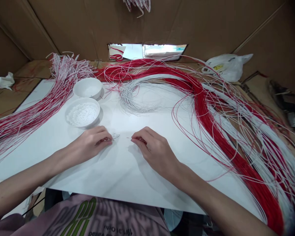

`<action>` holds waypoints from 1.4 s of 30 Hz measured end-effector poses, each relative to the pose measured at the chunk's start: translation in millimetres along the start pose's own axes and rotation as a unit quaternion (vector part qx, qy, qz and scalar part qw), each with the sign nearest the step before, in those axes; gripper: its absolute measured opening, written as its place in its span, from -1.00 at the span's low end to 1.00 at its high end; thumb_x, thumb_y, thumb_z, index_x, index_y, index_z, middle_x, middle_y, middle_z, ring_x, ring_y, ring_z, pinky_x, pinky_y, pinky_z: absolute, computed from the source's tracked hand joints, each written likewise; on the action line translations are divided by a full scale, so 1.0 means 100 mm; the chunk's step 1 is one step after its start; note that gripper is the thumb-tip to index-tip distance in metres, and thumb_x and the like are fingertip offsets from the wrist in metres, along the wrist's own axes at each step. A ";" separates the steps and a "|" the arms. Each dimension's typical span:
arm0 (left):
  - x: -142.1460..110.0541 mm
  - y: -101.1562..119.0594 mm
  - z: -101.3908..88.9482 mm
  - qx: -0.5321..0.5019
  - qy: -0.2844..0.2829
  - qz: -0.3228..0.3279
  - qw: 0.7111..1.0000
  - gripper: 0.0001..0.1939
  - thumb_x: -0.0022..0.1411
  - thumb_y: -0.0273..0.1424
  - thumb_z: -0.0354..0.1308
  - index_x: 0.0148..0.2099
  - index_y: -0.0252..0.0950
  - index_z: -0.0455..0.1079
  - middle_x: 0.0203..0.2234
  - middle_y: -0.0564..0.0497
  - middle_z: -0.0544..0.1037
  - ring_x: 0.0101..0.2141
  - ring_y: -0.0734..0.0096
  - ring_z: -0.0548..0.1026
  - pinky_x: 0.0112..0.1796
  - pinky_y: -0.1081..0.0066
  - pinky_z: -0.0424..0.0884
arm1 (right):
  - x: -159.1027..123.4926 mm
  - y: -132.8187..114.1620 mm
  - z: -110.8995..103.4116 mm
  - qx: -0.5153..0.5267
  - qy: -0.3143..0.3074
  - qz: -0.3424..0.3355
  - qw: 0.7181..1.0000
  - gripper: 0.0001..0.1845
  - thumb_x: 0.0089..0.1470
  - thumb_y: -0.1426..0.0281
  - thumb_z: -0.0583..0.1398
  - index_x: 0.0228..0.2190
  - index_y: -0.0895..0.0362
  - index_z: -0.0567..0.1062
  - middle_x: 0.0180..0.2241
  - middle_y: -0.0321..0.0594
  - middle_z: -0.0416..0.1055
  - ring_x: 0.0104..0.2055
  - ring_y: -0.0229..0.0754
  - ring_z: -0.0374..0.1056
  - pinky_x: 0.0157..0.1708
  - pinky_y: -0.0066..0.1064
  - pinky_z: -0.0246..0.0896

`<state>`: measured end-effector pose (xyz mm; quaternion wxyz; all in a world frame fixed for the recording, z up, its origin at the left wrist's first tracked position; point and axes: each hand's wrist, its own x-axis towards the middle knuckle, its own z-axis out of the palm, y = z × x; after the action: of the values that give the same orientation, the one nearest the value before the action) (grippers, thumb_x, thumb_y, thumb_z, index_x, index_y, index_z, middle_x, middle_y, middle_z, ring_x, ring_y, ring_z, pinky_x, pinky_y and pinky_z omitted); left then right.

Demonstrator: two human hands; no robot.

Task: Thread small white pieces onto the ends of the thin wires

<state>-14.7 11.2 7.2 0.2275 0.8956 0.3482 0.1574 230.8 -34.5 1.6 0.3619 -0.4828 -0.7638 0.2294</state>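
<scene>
Cardboard walls [71,26] around a white tabletop [113,183] heaped with red-and-white wires [206,108]; plastic bag [226,67] with yellow label [218,67], unreadable; bowl [94,106] of white bits [82,114]; hands apart, left hand [88,144] pinching a tiny white scrap [115,136], right hand [154,150] a thin strand [129,137]

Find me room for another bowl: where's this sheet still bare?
The widest bare patch of white sheet lies nearest you, below the left hand and right hand. A smaller one sits between the powder bowl and the white coil. The right side is crowded with red and white strands, and the far left too.
</scene>
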 end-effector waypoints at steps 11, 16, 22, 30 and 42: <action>0.03 0.21 0.00 -0.205 0.040 -0.125 0.970 -0.86 0.25 -0.33 0.19 -0.25 -0.29 0.51 -0.37 -0.01 0.59 -0.35 0.40 0.53 -0.33 0.46 0.43 | -0.06 -0.11 0.04 0.064 -0.016 -0.056 0.996 -0.91 0.23 0.50 0.09 -0.25 0.13 0.39 -0.26 -0.19 0.47 -0.30 -0.24 0.41 -0.30 -0.40 0.37; 0.02 0.33 0.07 -0.437 0.046 -0.189 0.878 -0.88 0.13 -0.37 0.32 -0.28 -0.30 0.52 -0.38 0.00 0.61 -0.34 0.45 0.55 -0.28 0.49 0.48 | -0.08 -0.22 0.02 0.090 0.002 -0.089 0.992 -0.90 0.20 0.53 0.09 -0.30 0.13 0.39 -0.19 -0.19 0.50 -0.24 -0.28 0.44 -0.28 -0.47 0.42; 0.01 0.37 0.10 -0.512 0.036 -0.205 0.834 -0.92 0.09 -0.44 0.36 -0.31 -0.27 0.53 -0.39 0.05 0.60 -0.33 0.53 0.55 -0.27 0.57 0.47 | -0.08 -0.24 0.05 0.099 0.027 -0.123 0.987 -0.89 0.18 0.57 0.11 -0.30 0.15 0.39 -0.26 -0.21 0.52 -0.26 -0.31 0.46 -0.32 -0.52 0.44; 0.01 0.36 0.12 -0.535 0.041 -0.199 0.820 -0.91 0.06 -0.48 0.37 -0.34 -0.27 0.54 -0.38 0.08 0.61 -0.33 0.58 0.56 -0.24 0.63 0.48 | -0.08 -0.25 0.04 0.080 0.035 -0.136 0.987 -0.88 0.18 0.58 0.12 -0.30 0.13 0.39 -0.25 -0.19 0.54 -0.25 -0.27 0.48 -0.33 -0.49 0.46; 0.01 0.36 0.15 -0.520 0.060 -0.138 0.841 -0.90 0.08 -0.55 0.34 -0.33 -0.27 0.55 -0.41 0.07 0.59 -0.36 0.59 0.53 -0.30 0.65 0.47 | -0.09 -0.22 0.04 0.069 0.035 -0.154 0.985 -0.90 0.17 0.58 0.16 -0.29 0.16 0.40 -0.21 -0.17 0.54 -0.29 -0.31 0.49 -0.24 -0.52 0.45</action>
<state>12.2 -16.4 13.5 0.6580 0.5772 0.3480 0.3358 217.4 -52.4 11.7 0.4517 -0.3409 -0.7984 0.2058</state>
